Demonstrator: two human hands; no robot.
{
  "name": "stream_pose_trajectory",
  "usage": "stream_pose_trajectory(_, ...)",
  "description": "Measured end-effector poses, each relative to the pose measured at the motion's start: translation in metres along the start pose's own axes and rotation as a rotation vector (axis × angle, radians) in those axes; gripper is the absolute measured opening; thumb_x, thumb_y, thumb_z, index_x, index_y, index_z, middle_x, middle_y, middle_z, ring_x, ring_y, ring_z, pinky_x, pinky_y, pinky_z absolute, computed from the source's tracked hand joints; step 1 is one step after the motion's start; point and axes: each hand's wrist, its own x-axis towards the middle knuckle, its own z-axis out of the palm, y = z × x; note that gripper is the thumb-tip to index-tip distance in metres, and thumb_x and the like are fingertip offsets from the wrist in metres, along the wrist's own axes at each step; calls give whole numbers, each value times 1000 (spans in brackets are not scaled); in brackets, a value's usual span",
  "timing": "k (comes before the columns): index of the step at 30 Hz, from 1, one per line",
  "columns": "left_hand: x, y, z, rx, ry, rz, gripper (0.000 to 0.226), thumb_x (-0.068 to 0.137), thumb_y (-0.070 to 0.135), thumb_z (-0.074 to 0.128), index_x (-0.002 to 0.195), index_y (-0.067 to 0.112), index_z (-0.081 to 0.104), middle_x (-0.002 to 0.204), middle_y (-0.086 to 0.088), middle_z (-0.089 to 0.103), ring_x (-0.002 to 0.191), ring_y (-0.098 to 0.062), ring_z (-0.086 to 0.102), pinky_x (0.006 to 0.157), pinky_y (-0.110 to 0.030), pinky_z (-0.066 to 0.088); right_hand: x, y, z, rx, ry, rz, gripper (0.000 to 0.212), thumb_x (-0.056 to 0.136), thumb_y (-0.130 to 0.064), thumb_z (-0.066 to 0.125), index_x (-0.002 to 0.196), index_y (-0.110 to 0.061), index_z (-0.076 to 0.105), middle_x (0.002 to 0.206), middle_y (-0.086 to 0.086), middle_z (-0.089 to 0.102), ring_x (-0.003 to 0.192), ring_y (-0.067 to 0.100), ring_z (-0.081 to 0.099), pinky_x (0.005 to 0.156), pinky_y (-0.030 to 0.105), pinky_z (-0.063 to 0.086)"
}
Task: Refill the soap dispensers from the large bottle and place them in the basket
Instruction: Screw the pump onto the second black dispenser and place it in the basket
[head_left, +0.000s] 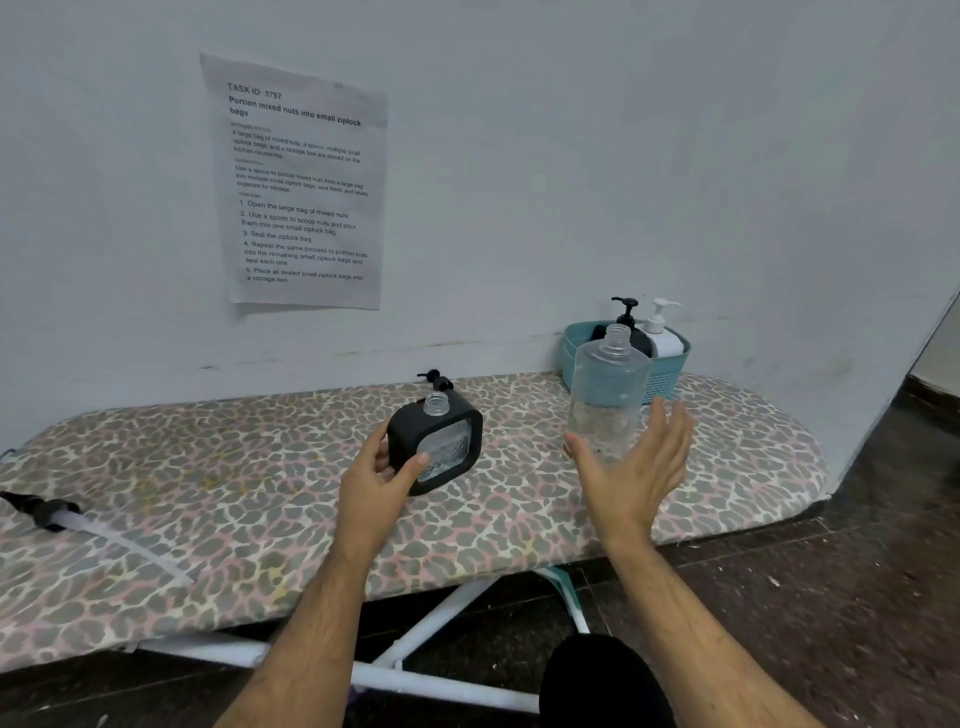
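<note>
Pump head with tube (54, 514): lying at bench (208, 467) left end. Wall sheet (301, 182): "TASK ID: 3797, Portion mixed nuts into small ziplock bags". Black square dispenser (436, 441), uncapped, mid-bench: gripped by left hand (379, 483). Large clear bottle (608, 395), uncapped, upright: right hand (634, 467) beside it, fingers spread. Teal basket (665, 374): two pump dispensers (649, 332) inside.

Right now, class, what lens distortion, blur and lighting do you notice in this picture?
Head view: wide-angle lens bows the ironing board edge; wall notice leans, its small print soft; flat, even lighting, weak shadows; large bottle see-through, basket showing behind.
</note>
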Motion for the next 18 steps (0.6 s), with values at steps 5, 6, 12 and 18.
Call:
stream_pose_trajectory(5, -1, 2, 0, -8, 2, 13, 66, 89, 25, 72, 148, 26, 42, 116, 6, 55, 95, 9, 54, 81, -29, 57, -24, -27, 12, 64, -109, -267, 79, 85, -56, 56, 150, -22, 26, 159, 4, 25, 148, 20, 16, 119, 48, 9)
stream_pose_trajectory(6, -1, 2, 0, -7, 2, 15, 65, 89, 25, 72, 147, 26, 43, 117, 6, 56, 94, 10, 54, 78, -23, 55, -26, -32, 17, 89, -146, -267, 74, 86, -52, 56, 148, -23, 30, 157, 2, 29, 146, 18, 21, 119, 49, 14)
stream_pose_trajectory(12, -1, 1, 1, -9, 5, 18, 65, 89, 23, 72, 147, 26, 43, 117, 7, 57, 93, 8, 55, 64, -9, 52, -22, -61, 42, 198, -319, -220, 57, 90, -34, 66, 141, -21, 44, 144, -2, 46, 133, 10, 36, 114, 45, 32)
stream_pose_trajectory(18, 0, 0, 1, -25, -11, 15, 63, 89, 24, 72, 146, 24, 45, 116, 9, 58, 95, 8, 57, 66, -2, 46, 4, -76, 73, 235, -440, -101, 56, 92, -37, 65, 141, -19, 45, 140, -3, 51, 128, 12, 45, 109, 37, 38)
